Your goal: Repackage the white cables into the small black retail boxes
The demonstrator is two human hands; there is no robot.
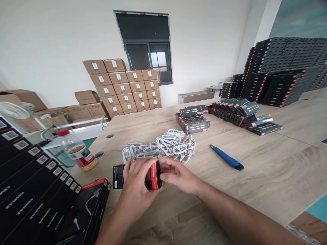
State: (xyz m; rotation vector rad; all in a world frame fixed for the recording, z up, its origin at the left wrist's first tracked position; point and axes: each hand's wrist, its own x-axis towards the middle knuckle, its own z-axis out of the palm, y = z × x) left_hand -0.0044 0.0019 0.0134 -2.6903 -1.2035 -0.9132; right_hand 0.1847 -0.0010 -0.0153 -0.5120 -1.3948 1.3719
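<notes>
My left hand (pixel 139 177) is wrapped over a small black box (pixel 149 178) with a red band, held just above the wooden table. At the box's right end, the fingers of my right hand (pixel 173 173) are curled, thumb and fingertips against its edge; what lies between them is partly hidden. Just beyond both hands is a pile of coiled white cables (pixel 163 146). Another black box (pixel 118 177) with small print shows to the left of my left hand, partly covered by it.
A blue utility knife (pixel 226 157) lies to the right. Black cable boxes (pixel 195 124) stand in a row farther back, with more boxes (pixel 249 109) lying beside them. On the left are a bottle (pixel 79 151) and stacked black boxes (pixel 30 187). Cartons (pixel 122 88) stand by the wall.
</notes>
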